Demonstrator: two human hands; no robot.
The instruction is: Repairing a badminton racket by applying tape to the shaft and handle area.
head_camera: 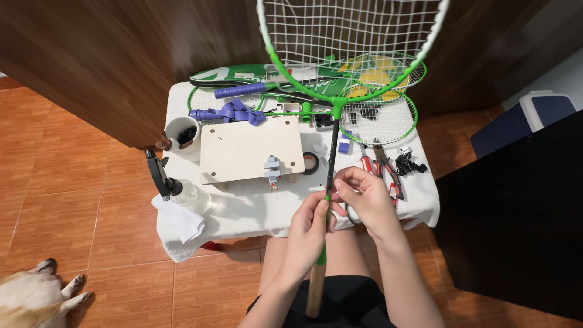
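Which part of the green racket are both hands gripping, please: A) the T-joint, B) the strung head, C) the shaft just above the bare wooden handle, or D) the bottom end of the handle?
C: the left hand and right hand close on the racket at its thin shaft, above the bare wooden handle.

Just beyond the fingers I see red-handled pliers (pixel 378 167) on the cloth-covered bench (pixel 243 209), a pale wooden board (pixel 249 149) to their left, spare rackets (pixel 364 100) farther off, and a dog (pixel 33 294) on the floor.
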